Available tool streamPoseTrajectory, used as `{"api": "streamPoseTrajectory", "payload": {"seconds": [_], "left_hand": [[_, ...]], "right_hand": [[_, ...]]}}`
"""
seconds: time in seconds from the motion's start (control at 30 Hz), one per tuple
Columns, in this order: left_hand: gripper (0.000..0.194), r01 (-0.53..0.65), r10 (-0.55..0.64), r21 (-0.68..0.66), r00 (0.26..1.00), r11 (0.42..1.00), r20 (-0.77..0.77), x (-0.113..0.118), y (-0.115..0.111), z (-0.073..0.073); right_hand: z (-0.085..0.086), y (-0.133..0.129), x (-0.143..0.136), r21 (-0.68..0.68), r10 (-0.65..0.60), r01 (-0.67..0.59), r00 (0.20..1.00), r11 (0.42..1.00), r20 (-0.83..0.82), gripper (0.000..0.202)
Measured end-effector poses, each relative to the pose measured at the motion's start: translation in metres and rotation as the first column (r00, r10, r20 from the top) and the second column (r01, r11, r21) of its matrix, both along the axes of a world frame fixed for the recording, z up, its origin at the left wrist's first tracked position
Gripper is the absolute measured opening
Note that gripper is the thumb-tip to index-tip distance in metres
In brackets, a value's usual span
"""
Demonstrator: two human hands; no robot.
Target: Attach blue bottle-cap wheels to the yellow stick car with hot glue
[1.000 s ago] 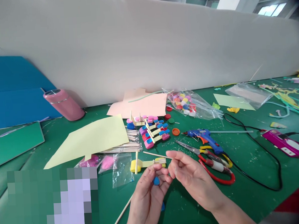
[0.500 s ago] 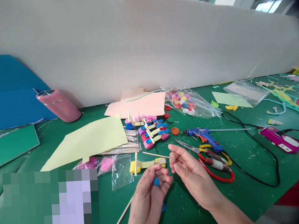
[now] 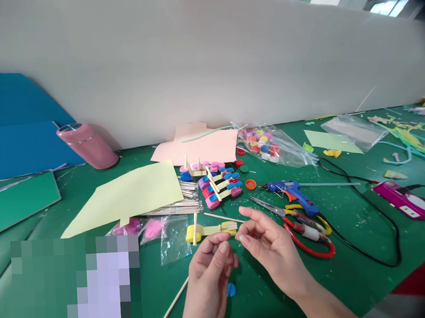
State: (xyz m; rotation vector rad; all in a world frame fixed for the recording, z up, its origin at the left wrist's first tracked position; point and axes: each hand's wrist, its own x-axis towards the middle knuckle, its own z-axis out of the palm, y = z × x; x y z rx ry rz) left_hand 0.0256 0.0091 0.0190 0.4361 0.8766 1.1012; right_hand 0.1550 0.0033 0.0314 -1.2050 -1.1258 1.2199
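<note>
In front of me my left hand (image 3: 211, 273) is closed, its thumb pressed over the curled fingers where a small blue piece of clay lay a moment ago; the fingers now hide it. Close by on the right, my right hand (image 3: 270, 248) has thumb and fingertips brought together, and anything between them is too small to make out. A blue lump of clay (image 3: 231, 289) lies on the table beside my left wrist. Beyond my fingertips are a yellow clay-and-stick model (image 3: 194, 233) and a thin stick (image 3: 222, 217).
Small colourful models (image 3: 219, 187) stand behind, near an orange cap (image 3: 250, 184). To the right lie a blue glue gun (image 3: 292, 190), red-handled scissors (image 3: 324, 253) and a black cable (image 3: 398, 244). Yellow paper (image 3: 129, 194) and a pink bottle (image 3: 89, 146) are on the left.
My left thumb has closed over the fingers, covering the blue piece of clay. My right fingertips have shifted slightly left, nearer the left hand. The view has turned a little.
</note>
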Motion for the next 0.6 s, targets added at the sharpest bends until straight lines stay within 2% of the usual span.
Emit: {"api": "streamPoseTrajectory", "payload": {"seconds": [0.07, 0.13, 0.23, 0.33, 0.4, 0.5, 0.6], "left_hand": [[0.017, -0.026, 0.049, 0.103, 0.973, 0.994, -0.227, -0.002, -0.002, 0.001], [0.016, 0.019, 0.087, 0.234, 0.896, 0.972, -0.436, -0.004, -0.003, 0.002], [0.013, 0.173, 0.183, 0.465, 0.760, 0.868, -0.624, -0.007, -0.002, 0.001], [0.015, 0.290, 0.369, 0.651, 0.634, 0.701, -0.680, -0.009, -0.001, -0.001], [0.016, 0.363, 0.469, 0.708, 0.556, 0.606, -0.687, -0.010, -0.001, -0.004], [0.017, 0.486, 0.567, 0.721, 0.448, 0.494, -0.691, -0.012, 0.000, -0.007], [0.016, 0.586, 0.626, 0.697, 0.373, 0.413, -0.685, -0.012, 0.001, -0.011]], "right_hand": [[0.000, -0.001, -0.001, 0.000, 0.005, -0.005, 0.997, 1.000, 0.071, 0.039], [0.001, -0.002, -0.003, 0.012, 0.012, -0.014, 0.991, 1.000, 0.135, 0.040], [0.004, -0.004, -0.004, 0.071, 0.005, -0.024, 0.968, 0.997, 0.251, 0.039], [0.004, -0.006, -0.003, 0.194, -0.030, -0.049, 0.922, 0.980, 0.386, 0.040], [0.003, -0.006, -0.001, 0.288, -0.058, -0.094, 0.877, 0.953, 0.477, 0.043], [0.002, -0.005, 0.002, 0.392, -0.103, -0.190, 0.781, 0.900, 0.615, 0.048], [0.005, -0.006, 0.005, 0.375, -0.107, -0.271, 0.668, 0.886, 0.736, 0.047]]}}
